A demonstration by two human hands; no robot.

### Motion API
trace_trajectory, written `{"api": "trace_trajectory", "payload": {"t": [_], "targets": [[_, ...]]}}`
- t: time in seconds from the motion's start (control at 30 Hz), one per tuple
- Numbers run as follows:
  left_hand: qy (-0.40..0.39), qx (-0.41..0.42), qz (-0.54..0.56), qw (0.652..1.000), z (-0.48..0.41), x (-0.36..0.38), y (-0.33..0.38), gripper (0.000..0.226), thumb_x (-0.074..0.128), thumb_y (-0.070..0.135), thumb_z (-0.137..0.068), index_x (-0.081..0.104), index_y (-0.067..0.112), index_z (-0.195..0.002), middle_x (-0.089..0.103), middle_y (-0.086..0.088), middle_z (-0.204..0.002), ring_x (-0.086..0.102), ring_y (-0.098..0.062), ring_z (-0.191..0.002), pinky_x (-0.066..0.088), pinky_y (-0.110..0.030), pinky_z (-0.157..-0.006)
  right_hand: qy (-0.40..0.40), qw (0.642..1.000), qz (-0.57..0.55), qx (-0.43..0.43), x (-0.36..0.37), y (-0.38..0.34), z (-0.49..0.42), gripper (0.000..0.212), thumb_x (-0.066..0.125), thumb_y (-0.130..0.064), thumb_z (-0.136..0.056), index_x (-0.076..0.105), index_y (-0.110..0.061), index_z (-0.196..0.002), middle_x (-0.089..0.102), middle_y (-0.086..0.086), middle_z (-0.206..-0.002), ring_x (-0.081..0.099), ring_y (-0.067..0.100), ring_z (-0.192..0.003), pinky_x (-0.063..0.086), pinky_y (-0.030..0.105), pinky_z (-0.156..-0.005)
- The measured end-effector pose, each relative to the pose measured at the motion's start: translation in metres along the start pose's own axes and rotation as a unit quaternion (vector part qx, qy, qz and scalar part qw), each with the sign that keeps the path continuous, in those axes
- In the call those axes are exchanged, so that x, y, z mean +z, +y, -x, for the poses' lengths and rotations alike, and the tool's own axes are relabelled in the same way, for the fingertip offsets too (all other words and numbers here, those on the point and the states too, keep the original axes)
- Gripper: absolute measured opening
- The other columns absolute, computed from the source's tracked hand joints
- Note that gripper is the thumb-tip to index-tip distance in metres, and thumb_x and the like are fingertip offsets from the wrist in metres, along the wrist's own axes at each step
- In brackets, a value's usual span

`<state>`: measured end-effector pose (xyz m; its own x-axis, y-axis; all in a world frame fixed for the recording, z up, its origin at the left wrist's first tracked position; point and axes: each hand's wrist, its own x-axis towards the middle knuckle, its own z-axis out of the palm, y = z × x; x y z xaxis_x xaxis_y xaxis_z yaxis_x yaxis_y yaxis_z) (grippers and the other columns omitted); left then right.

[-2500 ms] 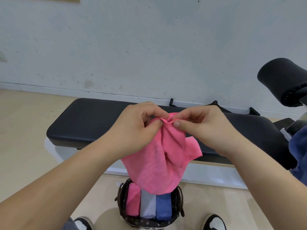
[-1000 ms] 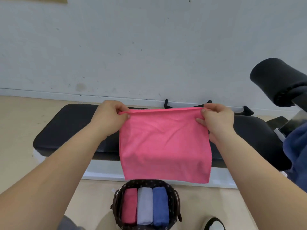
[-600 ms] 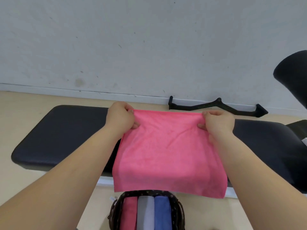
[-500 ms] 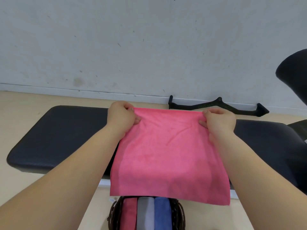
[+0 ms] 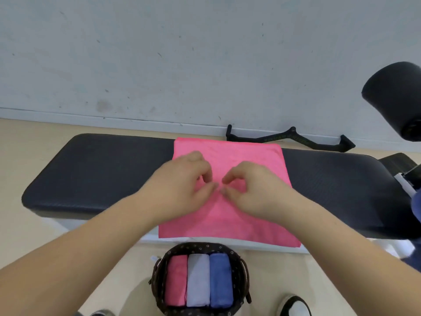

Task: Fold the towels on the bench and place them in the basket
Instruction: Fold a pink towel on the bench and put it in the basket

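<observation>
Lowered since before, the pink towel (image 5: pixel 250 224) lies flat on the bench (image 5: pixel 102 174); left hand (image 5: pixel 182 185) and right hand (image 5: pixel 255 190) meet mid-cloth, fingers curled, perhaps pinching; blur hides it.

Black padded bench (image 5: pixel 102 172), pink towel (image 5: pixel 248 160) spread flat across it, front edge overhanging

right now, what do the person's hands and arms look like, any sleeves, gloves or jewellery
The left hand and right hand are bare: no gloves, rings or watch visible. The left forearm and right forearm are uncovered, no sleeve in view. Motion blur hides fine detail.
</observation>
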<state>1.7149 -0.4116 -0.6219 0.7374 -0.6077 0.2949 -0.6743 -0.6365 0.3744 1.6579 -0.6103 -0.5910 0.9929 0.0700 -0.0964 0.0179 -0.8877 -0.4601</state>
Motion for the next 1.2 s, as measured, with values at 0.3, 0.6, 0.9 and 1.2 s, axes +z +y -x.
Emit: {"api": "trace_trajectory", "payload": {"t": [0.3,0.6,0.9,1.2], "targets": [[-0.118,0.054,-0.270,0.954,0.050,0.054,0.024,0.100,0.080,0.019,-0.053,0.048,0.009,-0.147,0.052,-0.015,-0.145,0.054,-0.036,-0.118,0.044,-0.046,-0.090,-0.066,0.962,0.261,0.052,0.033,0.004,0.059,0.076,0.057,-0.061,-0.091,0.030,-0.027,-0.153,0.033,0.005,-0.155,0.039,0.031,-0.138,0.045,0.043,-0.106],[0.008,0.084,-0.172,0.982,0.052,0.037,0.022,0.032,0.038,0.020,-0.072,0.065,0.013,-0.088,0.061,-0.002,-0.083,0.060,-0.027,-0.066,0.049,-0.040,-0.045,0.029,0.940,0.337,0.044,0.064,0.019,0.057,0.096,0.079,-0.074,-0.043,0.065,-0.015,-0.118,0.063,0.010,-0.106,0.060,0.035,-0.084,0.043,0.043,-0.065],[0.007,0.038,-0.266,0.963,0.052,0.007,0.012,0.047,0.073,-0.008,-0.039,0.066,0.016,-0.078,0.054,-0.001,-0.070,0.053,-0.027,-0.058,0.026,-0.030,-0.052,0.078,0.961,0.262,0.038,0.040,0.020,0.069,0.041,0.061,-0.009,-0.079,0.058,-0.020,-0.118,0.054,0.000,-0.107,0.059,0.028,-0.085,0.031,0.031,-0.051],[-0.115,-0.109,-0.062,0.985,0.066,-0.024,0.007,0.044,0.029,0.022,-0.075,0.069,0.016,-0.093,0.070,0.002,-0.101,0.061,-0.023,-0.105,0.054,-0.039,-0.088,0.048,0.975,0.212,0.035,0.015,0.041,0.087,0.047,0.033,-0.030,-0.076,0.071,-0.026,-0.103,0.068,-0.011,-0.109,0.060,0.016,-0.107,0.054,0.031,-0.083]]}}
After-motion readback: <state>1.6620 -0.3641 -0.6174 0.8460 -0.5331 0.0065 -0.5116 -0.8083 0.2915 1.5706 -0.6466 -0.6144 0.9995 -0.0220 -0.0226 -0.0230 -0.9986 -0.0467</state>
